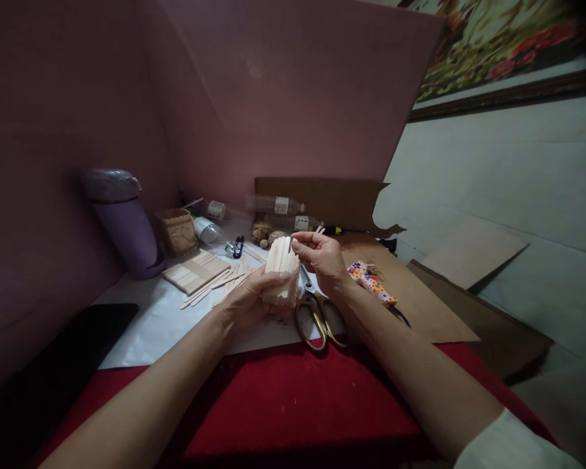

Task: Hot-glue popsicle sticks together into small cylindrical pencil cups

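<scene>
My left hand is closed around a small piece faced with pale wooden craft sticks, set side by side and upright. A clear, see-through lower part shows beneath the sticks, partly covered by my fingers. At the top right edge of this piece, my right hand is in a pinch; what lies between its fingertips is too small to name. Just below the right hand, scissors with gold-coloured handles lie on the table. Loose craft sticks are scattered left of the piece, beside a banded bundle of sticks.
A purple tumbler and a carved-looking pot stand at the left. Behind are plastic bottles and twine balls. Cardboard and a flower-patterned item lie right. Red cloth covers the front.
</scene>
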`<state>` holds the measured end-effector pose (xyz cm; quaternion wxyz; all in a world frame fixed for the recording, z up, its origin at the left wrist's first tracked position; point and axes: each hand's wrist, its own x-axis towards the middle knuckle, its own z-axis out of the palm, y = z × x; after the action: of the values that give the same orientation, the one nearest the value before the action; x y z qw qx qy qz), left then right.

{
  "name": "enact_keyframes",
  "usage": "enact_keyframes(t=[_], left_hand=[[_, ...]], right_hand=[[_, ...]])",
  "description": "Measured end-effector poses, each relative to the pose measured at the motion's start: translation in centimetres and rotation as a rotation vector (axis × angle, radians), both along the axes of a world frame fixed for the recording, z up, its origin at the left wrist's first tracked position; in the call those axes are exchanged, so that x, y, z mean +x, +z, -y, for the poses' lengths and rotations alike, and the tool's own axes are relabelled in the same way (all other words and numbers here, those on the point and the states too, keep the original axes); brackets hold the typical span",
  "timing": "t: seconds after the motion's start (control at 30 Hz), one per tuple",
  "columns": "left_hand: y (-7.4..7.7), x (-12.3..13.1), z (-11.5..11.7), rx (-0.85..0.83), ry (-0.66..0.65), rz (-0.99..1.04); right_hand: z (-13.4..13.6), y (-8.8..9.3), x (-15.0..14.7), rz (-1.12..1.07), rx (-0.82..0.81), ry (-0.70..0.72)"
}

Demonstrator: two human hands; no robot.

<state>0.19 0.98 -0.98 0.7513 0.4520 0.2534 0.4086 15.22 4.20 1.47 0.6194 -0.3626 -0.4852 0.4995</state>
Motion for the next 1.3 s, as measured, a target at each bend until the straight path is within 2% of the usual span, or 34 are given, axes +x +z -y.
enact_keyframes(t=[0.33, 0.7, 0.8, 0.93, 1.07, 1.3], left_hand=[[0.2, 0.3, 0.2, 0.014, 0.021, -0.048], [0.4, 0.8, 0.5, 0.031, 0.148, -0.101], [0.6, 0.7, 0.2, -0.013, 0.204, -0.052], [0.7, -0.2, -0.6, -0.096, 0.312, 0.056], [0.9, -0.8, -1.0, -0.102, 0.364, 0.160], [0.9, -0.7, -1.0, -0.072, 0.423, 0.241]], right_hand=[[-0.1, -0.3, -0.4, -0.027, 0.013, -0.055], [-0.4, -0.8, -0.4, 0.026, 0.054, -0.081], [-0.3, -0.8, -0.4, 0.113, 0.188, -0.179], [1.0, -0.8, -0.8, 0.364, 0.497, -0.370], [2.7, -1.1, -1.6, 0.559, 0.715, -0.364], [3.4, -2.2, -2.6, 0.654, 0.798, -0.345]])
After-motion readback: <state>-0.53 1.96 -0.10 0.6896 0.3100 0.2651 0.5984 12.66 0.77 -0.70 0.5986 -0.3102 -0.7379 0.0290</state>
